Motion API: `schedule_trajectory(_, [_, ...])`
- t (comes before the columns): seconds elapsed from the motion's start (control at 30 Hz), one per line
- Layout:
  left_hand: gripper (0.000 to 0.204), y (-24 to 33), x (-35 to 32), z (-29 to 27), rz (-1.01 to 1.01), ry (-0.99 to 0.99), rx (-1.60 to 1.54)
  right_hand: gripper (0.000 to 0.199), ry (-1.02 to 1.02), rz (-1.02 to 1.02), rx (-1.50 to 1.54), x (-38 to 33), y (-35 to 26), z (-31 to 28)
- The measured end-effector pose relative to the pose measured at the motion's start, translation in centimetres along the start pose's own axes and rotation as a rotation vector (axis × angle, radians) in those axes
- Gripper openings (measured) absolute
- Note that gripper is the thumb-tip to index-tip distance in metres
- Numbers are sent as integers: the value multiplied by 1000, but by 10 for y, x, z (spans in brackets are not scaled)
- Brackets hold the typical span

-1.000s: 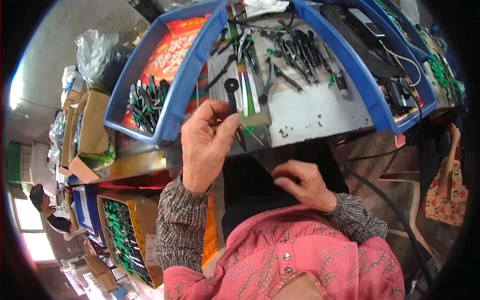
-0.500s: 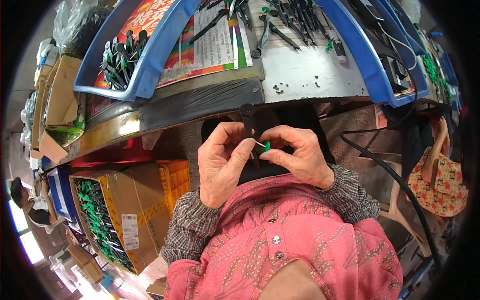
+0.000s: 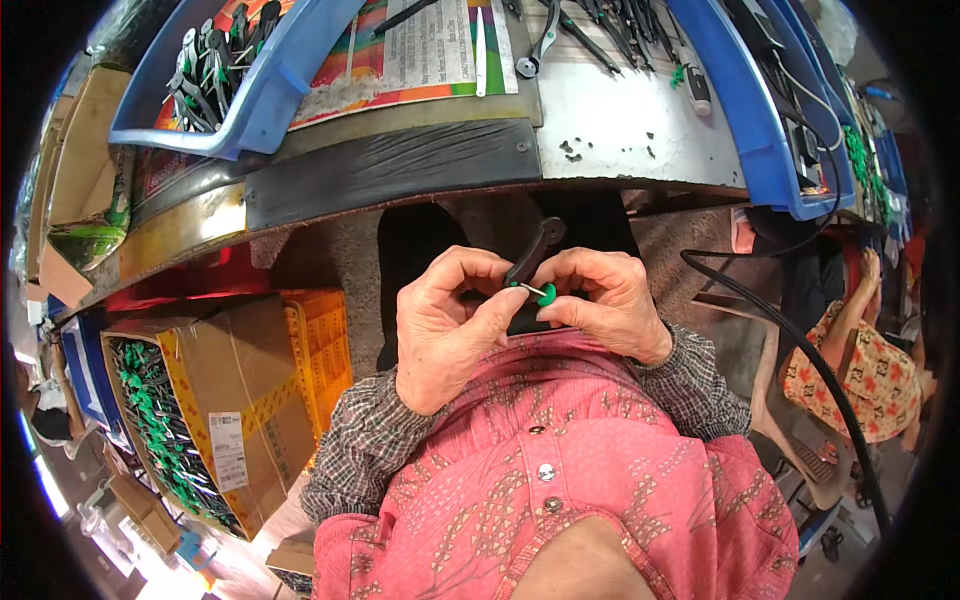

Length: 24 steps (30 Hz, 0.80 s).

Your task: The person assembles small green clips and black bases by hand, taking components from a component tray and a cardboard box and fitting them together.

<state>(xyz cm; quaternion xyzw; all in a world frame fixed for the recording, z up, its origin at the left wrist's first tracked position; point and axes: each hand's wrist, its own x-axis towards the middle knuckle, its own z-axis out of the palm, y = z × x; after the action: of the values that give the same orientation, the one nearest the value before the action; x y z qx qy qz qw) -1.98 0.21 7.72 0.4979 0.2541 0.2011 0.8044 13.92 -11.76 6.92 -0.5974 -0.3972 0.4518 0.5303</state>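
Above my lap, just in front of the bench edge, my left hand [image 3: 455, 325] pinches a dark, curved handle-shaped piece [image 3: 538, 248] with a rounded upper end. Its lower end is hidden behind my fingers. My right hand [image 3: 600, 305] is closed beside it, thumb and forefinger at a green round cap [image 3: 546, 294] on a thin metal pin [image 3: 532, 289]. The pin's other end meets my left fingertips; I cannot tell whether it enters the dark piece. Both hands are close together, fingertips nearly touching.
On the bench [image 3: 640, 130] lie several black-handled tools [image 3: 620, 35] and a screwdriver-like tool [image 3: 697, 92]. Blue bins [image 3: 265, 120] stand at both sides. At lower left are a carton [image 3: 240, 400] of green-tipped pieces and an orange crate [image 3: 318, 345]. A black cable [image 3: 820, 370] hangs at right.
The dark piece has swung from upright to leaning right at its top. The green cap has shifted slightly right, still between my fingers. The whole view has shifted a little.
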Motion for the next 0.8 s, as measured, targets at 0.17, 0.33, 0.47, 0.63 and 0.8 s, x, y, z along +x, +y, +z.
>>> schedule_trajectory(0.17, [15,-19,0,-2,213,-21,191,26,12,-118,-98,-4,10,-1])
schedule_trajectory(0.33, [18,-30,-6,0,266,63,366,26,-3,-35,-74,-10,23,-2])
schedule_trajectory(0.47, [19,-34,-8,-2,305,36,486,25,-16,-56,-84,-10,29,-2])
schedule_trajectory(0.63, [19,-34,-9,-2,307,18,534,25,-34,-54,-84,-10,36,-2])
schedule_trajectory(0.8, [20,-35,-7,-3,369,38,609,25,-51,-60,-128,-9,40,-3])
